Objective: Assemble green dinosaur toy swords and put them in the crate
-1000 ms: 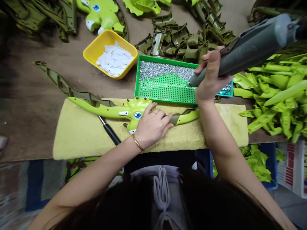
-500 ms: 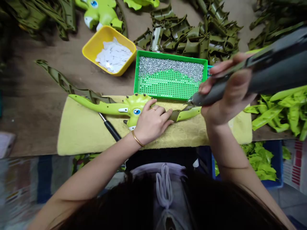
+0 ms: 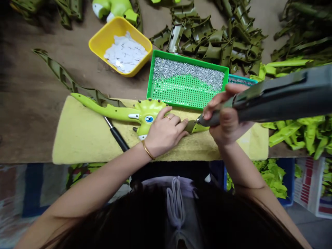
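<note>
A lime-green plastic toy with a horned dinosaur head and long curved arms lies on a folded yellow towel. My left hand presses over its head, fingers bent around it. In my right hand is a dark grey electric screwdriver. Its tip meets or nearly meets the toy's olive middle section, just right of my left fingertips. The toy's right end is partly hidden behind my right hand. A hammer-like tool with a black grip rests partly beneath the toy's left arm.
A green perforated tray of small screws stands behind the toy. Left of it is a yellow bin of white pieces. An olive curved part lies at left. Olive parts and green parts are heaped behind and at right.
My right hand has brought the screwdriver left and down, its tip now at the toy's olive section. My left hand stays on the toy. The whole view has shifted slightly.
</note>
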Tool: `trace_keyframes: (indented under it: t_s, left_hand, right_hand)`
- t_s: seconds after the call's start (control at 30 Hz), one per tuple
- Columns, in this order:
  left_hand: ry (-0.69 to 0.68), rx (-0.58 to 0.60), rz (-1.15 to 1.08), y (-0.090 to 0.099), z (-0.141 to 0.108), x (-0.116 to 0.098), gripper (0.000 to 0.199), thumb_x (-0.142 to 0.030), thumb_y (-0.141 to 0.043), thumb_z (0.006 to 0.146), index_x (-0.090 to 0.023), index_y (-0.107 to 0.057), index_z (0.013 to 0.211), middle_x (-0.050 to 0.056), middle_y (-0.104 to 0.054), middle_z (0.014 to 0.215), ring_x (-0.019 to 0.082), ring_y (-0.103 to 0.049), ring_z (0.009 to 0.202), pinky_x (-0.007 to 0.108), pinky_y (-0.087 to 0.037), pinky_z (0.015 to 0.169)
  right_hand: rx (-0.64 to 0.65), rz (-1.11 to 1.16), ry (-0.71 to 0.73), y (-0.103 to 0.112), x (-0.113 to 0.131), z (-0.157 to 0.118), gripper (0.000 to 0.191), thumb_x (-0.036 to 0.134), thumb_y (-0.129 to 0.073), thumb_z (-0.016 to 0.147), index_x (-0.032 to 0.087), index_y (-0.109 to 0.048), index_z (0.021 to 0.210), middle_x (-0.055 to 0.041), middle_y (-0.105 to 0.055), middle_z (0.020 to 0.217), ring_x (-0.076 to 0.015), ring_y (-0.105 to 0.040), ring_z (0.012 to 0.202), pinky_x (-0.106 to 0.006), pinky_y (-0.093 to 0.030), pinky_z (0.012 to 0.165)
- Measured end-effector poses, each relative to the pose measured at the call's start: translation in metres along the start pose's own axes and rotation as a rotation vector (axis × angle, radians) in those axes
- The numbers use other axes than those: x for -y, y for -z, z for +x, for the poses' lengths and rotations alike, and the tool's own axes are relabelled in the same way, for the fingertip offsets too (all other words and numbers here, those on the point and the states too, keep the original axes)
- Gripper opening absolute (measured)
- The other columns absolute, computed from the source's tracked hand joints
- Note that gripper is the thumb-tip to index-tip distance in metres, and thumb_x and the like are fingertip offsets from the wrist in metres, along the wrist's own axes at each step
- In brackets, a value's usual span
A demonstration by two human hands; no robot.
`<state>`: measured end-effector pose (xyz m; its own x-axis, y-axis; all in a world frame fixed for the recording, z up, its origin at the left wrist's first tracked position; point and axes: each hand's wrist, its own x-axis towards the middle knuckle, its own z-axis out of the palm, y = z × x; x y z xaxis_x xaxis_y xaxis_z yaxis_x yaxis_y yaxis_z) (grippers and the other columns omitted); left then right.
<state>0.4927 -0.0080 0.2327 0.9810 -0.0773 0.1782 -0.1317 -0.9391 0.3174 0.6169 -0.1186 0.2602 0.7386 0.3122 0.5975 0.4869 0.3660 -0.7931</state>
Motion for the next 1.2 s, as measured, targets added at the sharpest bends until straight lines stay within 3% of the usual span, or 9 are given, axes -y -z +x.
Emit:
trace_keyframes:
  t_s: [0.17, 0.23, 0.37, 0.43, 0.53, 0.67, 0.8, 0.97, 1.2]
  left_hand:
    - [-0.086, -0.108, 0.006, 0.009, -0.009, 0.000, 0.028, -0.032, -0.057, 0.092, -0.016, -0.064, 0.114, 0.012, -0.068, 0.113, 0.027, -0.062, 0.108, 0.054, -0.040, 0.106]
    - [0.004, -0.244, -0.017, 0.017, -0.028, 0.001, 0.028, -0.029, -0.060, 0.089, -0.018, -0.061, 0.116, 0.014, -0.062, 0.126, 0.029, -0.056, 0.118, 0.054, -0.043, 0.104]
    - [0.616, -0.476, -0.156, 0.031, -0.080, 0.008, 0.029, -0.029, -0.069, 0.083, -0.022, -0.058, 0.110, 0.009, -0.062, 0.101, 0.023, -0.062, 0.090, 0.040, -0.054, 0.076]
    - [0.902, -0.413, -0.423, 0.033, -0.097, 0.010, 0.038, -0.038, -0.071, 0.080, -0.022, -0.054, 0.111, 0.005, -0.061, 0.090, 0.018, -0.061, 0.072, 0.034, -0.054, 0.062]
    - [1.105, -0.237, -0.946, 0.031, -0.100, 0.010, 0.053, -0.048, -0.073, 0.075, -0.020, -0.047, 0.112, -0.001, -0.062, 0.079, 0.016, -0.064, 0.060, 0.031, -0.057, 0.054]
    - [1.182, -0.315, -1.308, 0.029, -0.082, 0.006, 0.053, -0.044, -0.081, 0.067, -0.018, -0.045, 0.096, -0.001, -0.067, 0.077, 0.019, -0.072, 0.068, 0.039, -0.064, 0.070]
    - [1.169, -0.416, -1.473, 0.022, -0.070, -0.003, 0.054, -0.038, -0.086, 0.062, -0.018, -0.045, 0.091, -0.002, -0.069, 0.073, 0.019, -0.074, 0.069, 0.041, -0.064, 0.076]
    - [1.122, -0.460, -1.509, 0.008, -0.066, -0.008, 0.056, -0.037, -0.087, 0.059, -0.017, -0.049, 0.095, -0.004, -0.068, 0.070, 0.015, -0.072, 0.062, 0.033, -0.065, 0.070]
    - [1.069, -0.488, -1.536, 0.001, -0.068, -0.006, 0.054, -0.039, -0.088, 0.058, -0.016, -0.050, 0.089, -0.002, -0.068, 0.070, 0.015, -0.071, 0.062, 0.031, -0.065, 0.063]
  right_hand:
    - [-0.401, -0.071, 0.102, -0.006, -0.038, 0.049, 0.026, 0.050, -0.063, 0.084, 0.030, -0.060, 0.100, 0.0060, -0.061, 0.081, -0.0033, -0.051, 0.045, -0.021, -0.039, 0.040]
    - [-0.381, -0.190, 0.046, -0.001, -0.064, 0.058, 0.039, 0.062, -0.058, 0.082, 0.031, -0.056, 0.107, 0.0037, -0.058, 0.083, -0.0068, -0.055, 0.049, -0.026, -0.044, 0.045]
    - [-0.239, -0.207, -0.099, 0.012, -0.098, 0.054, 0.054, 0.074, -0.049, 0.081, 0.037, -0.050, 0.120, 0.0016, -0.057, 0.083, -0.0111, -0.055, 0.055, -0.032, -0.046, 0.050]
    - [-0.302, -0.213, -0.114, 0.013, -0.103, 0.051, 0.058, 0.075, -0.050, 0.079, 0.035, -0.047, 0.121, 0.0009, -0.058, 0.084, -0.0098, -0.048, 0.052, -0.032, -0.044, 0.049]
    - [-0.329, -0.197, -0.113, 0.010, -0.101, 0.050, 0.061, 0.074, -0.052, 0.078, 0.032, -0.044, 0.122, -0.0006, -0.059, 0.091, -0.0086, -0.046, 0.052, -0.032, -0.043, 0.050]
    - [-0.305, -0.224, 0.001, 0.003, -0.079, 0.055, 0.051, 0.071, -0.054, 0.080, 0.032, -0.051, 0.113, 0.0008, -0.058, 0.089, -0.0088, -0.050, 0.051, -0.031, -0.043, 0.048]
    - [-0.339, -0.132, 0.086, -0.006, -0.023, 0.046, 0.031, 0.058, -0.056, 0.086, 0.032, -0.058, 0.102, 0.0039, -0.058, 0.083, -0.0057, -0.050, 0.047, -0.026, -0.038, 0.043]
    - [-0.085, 0.086, -0.033, -0.022, 0.033, 0.000, 0.024, 0.055, -0.061, 0.082, 0.038, -0.064, 0.099, 0.0063, -0.060, 0.078, -0.0041, -0.046, 0.041, -0.022, -0.037, 0.036]
    - [0.119, 0.038, 0.001, -0.026, 0.023, -0.036, 0.033, 0.056, -0.063, 0.080, 0.043, -0.057, 0.110, 0.0059, -0.058, 0.075, -0.0070, -0.044, 0.042, -0.021, -0.038, 0.032]
